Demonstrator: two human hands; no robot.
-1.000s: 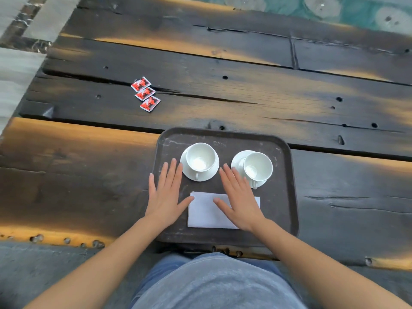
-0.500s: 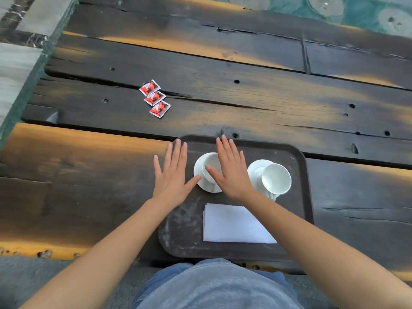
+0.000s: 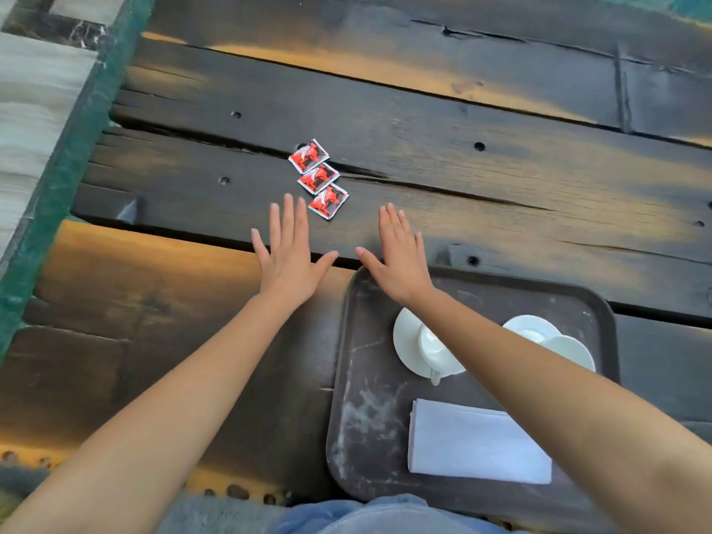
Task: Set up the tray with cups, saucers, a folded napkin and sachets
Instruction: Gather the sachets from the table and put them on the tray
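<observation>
Three red sachets [image 3: 319, 178] lie in a short diagonal row on the dark wooden table. My left hand [image 3: 289, 256] is flat and open, fingertips just left of the nearest sachet and not touching it. My right hand [image 3: 397, 255] is open too, stretched over the far left corner of the dark tray [image 3: 366, 402], a little right of the sachets. On the tray stand two white cups on saucers, one [image 3: 422, 350] partly under my right forearm, the other [image 3: 547, 339] at the right. A folded white napkin [image 3: 474, 443] lies on the tray's near part.
The table [image 3: 462, 156] is made of rough dark planks with gaps and bolt holes. Its left edge has a green metal rim [image 3: 65, 175], with pale floor beyond. My lap in blue jeans [image 3: 385, 514] is at the near edge.
Both hands have left the tray and moved forward and left toward the sachets. The view has shifted left, so the tray now sits lower right.
</observation>
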